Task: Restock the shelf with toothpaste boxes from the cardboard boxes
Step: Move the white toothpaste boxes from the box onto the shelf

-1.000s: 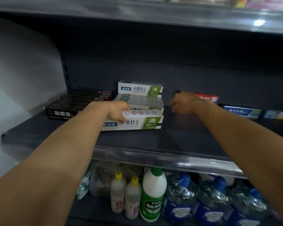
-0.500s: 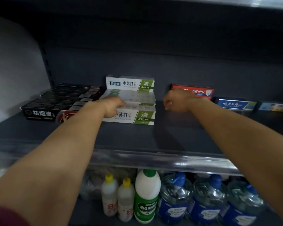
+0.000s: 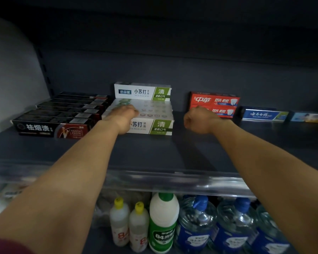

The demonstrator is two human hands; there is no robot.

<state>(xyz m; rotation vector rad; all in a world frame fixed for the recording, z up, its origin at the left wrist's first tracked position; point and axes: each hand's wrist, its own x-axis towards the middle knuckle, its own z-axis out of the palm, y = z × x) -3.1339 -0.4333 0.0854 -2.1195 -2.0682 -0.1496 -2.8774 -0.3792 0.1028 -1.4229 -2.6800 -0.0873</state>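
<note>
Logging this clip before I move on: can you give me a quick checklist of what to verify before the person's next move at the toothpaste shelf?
1. Left hand rests on the white-and-green toothpaste boxes: ok.
2. Its fingers grip a box: cannot tell, hidden.
3. Right hand holds nothing, fingers curled: ok.
4. Bare shelf between that stack and the red toothpaste boxes: ok.
5. Front white-and-green box lined up with the black toothpaste boxes: ok.
6. Cardboard supply boxes within reach: cannot tell, out of view.

Fingers and labels out of sight

The left hand point(image 3: 124, 117) covers part of the front white box point(image 3: 151, 126); the right hand point(image 3: 200, 121) shows only its back, fingers hidden. The far-right box point(image 3: 309, 117) is blurred.
</note>
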